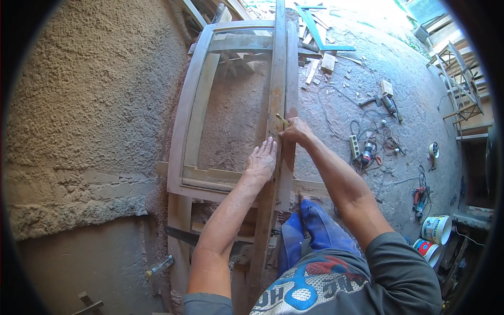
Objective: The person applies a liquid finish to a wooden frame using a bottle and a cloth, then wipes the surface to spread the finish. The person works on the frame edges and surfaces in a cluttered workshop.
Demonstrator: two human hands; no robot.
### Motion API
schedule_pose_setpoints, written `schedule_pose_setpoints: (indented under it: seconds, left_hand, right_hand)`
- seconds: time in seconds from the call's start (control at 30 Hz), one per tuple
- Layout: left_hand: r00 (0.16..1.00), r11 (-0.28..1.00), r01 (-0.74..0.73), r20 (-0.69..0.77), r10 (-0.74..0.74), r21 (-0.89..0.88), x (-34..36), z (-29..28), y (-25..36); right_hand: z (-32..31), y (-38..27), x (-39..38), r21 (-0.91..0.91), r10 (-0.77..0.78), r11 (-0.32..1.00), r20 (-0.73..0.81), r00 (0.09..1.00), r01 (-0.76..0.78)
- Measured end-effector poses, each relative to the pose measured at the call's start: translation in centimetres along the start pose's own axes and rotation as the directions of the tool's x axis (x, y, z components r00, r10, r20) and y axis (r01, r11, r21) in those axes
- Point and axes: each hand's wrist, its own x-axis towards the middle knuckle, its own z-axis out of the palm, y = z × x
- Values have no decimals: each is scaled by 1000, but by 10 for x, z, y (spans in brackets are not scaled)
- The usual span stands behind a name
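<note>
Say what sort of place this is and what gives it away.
Likely a woodworking shop: a wooden frame with a long board along it, scattered wood offcuts, and power tools near a power strip.

The plank (277, 84) and frame (182, 121) before me are smooth, matt wood, the wall (110, 79) rough and grainy, my shirt (341, 296) matt cloth.

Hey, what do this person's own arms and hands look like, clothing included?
The left hand and right hand are gloveless, with no watch or bracelet visible. Forearms are uncovered; the short sleeves are dark grey.
</note>
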Motion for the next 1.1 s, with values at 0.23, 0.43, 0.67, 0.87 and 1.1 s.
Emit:
schedule_pose_setpoints:
  seconds: [0.23, 0.43, 0.67, 0.87, 1.1]
  left_hand:
    - [991, 998, 57, 119, -53, -26, -2, -22, 6]
    - [995, 999, 45, 89, -43, -16, -10, -27, 5]
    - [992, 994, 66, 117, -56, -83, -9, -35, 9]
    - [990, 992, 83, 120, -72, -96, -7, -31, 8]
    - [990, 990, 90, 117, -77, -106, -3, -28, 9]
  right_hand:
    - [3, 18, 1, 117, -104, 984, -242, 965, 135]
    - [-29, 30, -33, 288, -128, 916, -448, 885, 279]
    - [-26, 45, -47, 562, 0, 797, -365, 931, 221]
    - [5, 40, -61, 791, 17, 583, -238, 971, 184]
    - [22, 28, -26, 776, -33, 567, -315, 949, 277]
